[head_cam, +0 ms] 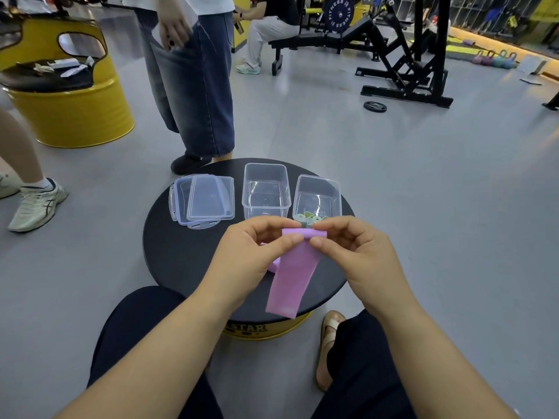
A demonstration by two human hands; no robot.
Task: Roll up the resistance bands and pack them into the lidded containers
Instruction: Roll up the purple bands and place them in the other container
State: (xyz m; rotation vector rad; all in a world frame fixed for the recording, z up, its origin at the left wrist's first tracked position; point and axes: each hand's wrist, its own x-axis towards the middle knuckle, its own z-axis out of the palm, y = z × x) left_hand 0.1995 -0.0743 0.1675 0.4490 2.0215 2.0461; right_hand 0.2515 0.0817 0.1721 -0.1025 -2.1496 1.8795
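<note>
A pink resistance band [292, 276] hangs over the round black table [181, 252], its top end curled into the start of a roll. My left hand [251, 255] pinches the roll's left side and my right hand [360, 255] pinches its right side. Part of another pink band [273, 265] peeks out under my left hand. Behind my hands stand two clear open containers: the middle one [266, 192] holds nothing, the right one [317, 198] holds a green band [311, 218]. Two clear lids [205, 201] lie stacked at the table's left.
A person in jeans [193, 86] stands right behind the table. A yellow barrel seat [66, 95] is at the far left, and another person's sneaker [36, 204] sits beside it. Gym machines [402, 55] and a weight plate [375, 106] occupy the floor at the right.
</note>
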